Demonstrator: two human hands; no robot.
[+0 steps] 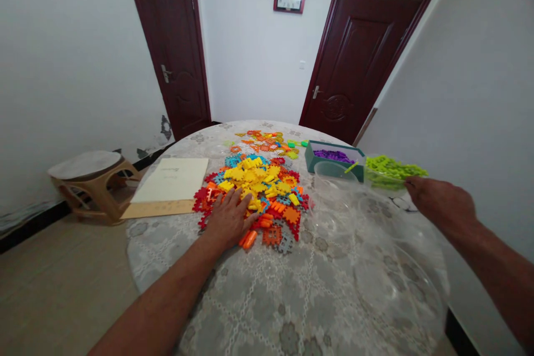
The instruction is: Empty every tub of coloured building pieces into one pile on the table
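My left hand (228,216) lies flat with fingers spread on the near edge of a big pile of plastic pieces (258,189) in yellow, red, orange and blue on the round table (267,295). My right hand (440,204) reaches out to the right with its fingers curled at a clear bowl of green pieces (392,169); its fingertips touch the bowl's near edge, and whether they pinch a piece is hidden. A teal box (334,157) holds purple pieces.
An empty clear bowl (336,175) stands in front of the teal box, more clear bowls (396,283) lie nearer on the right. A smaller pile of pieces (267,142) lies further back. A beige booklet (173,181) rests at left. A stool (89,178) stands beside the table.
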